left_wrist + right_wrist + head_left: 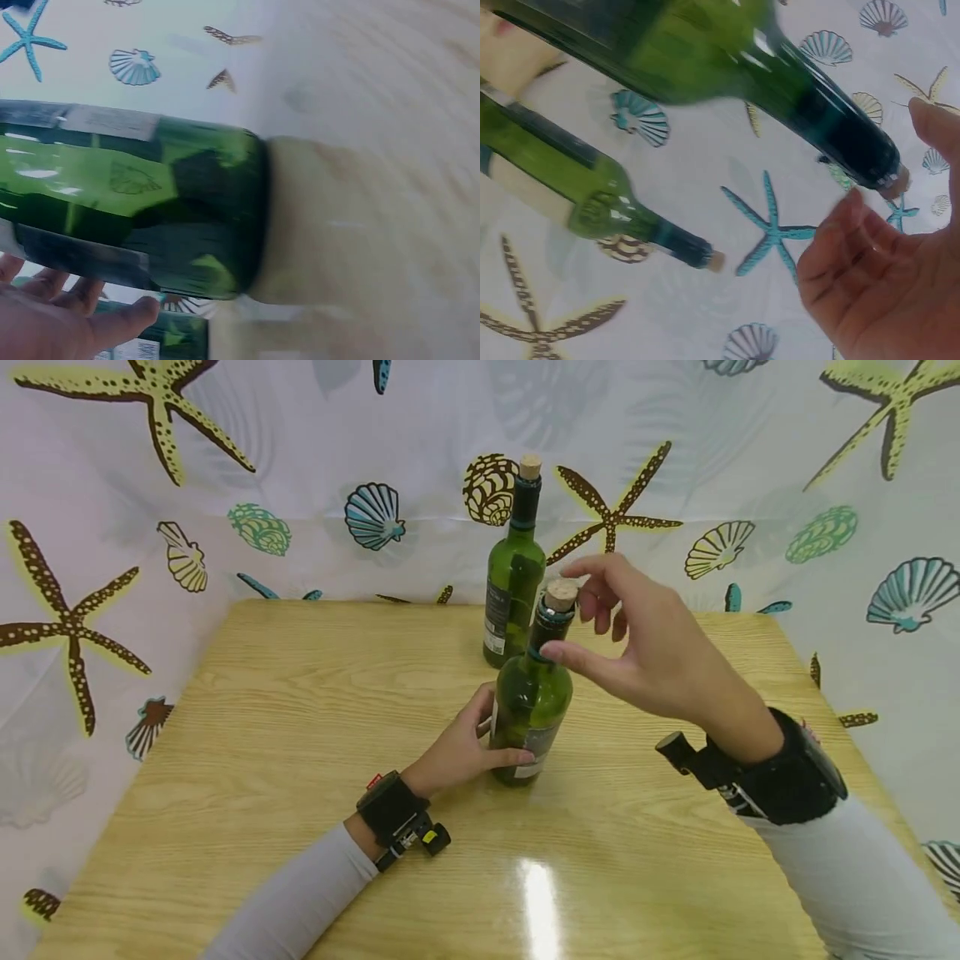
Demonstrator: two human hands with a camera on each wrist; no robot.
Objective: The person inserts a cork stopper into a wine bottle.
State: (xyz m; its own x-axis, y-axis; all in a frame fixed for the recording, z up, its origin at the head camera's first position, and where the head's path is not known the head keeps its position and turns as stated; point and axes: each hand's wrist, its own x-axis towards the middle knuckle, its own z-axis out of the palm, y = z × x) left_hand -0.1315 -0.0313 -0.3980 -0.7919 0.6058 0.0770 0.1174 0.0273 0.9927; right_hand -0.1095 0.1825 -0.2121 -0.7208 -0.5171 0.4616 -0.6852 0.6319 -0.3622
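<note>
A green glass wine bottle (pixel 534 693) with a dark neck and a cork (pixel 561 594) in its mouth stands upright on the wooden table. My left hand (pixel 480 743) holds its lower body, thumb across the front and fingers at the left side. Beside the neck and cork, my right hand (pixel 637 635) hovers with thumb and fingers spread apart, pinching nothing. Its thumb tip overlaps the neck in the head view; whether it touches cannot be told. The right wrist view shows a gap between the fingers and the cork (pixel 895 182).
A second corked green bottle (pixel 514 572) stands upright just behind the first, near the table's back edge. A white cloth (pixel 420 427) printed with starfish and shells hangs behind and beside the wooden table (pixel 300 718). Light glares off the table's front.
</note>
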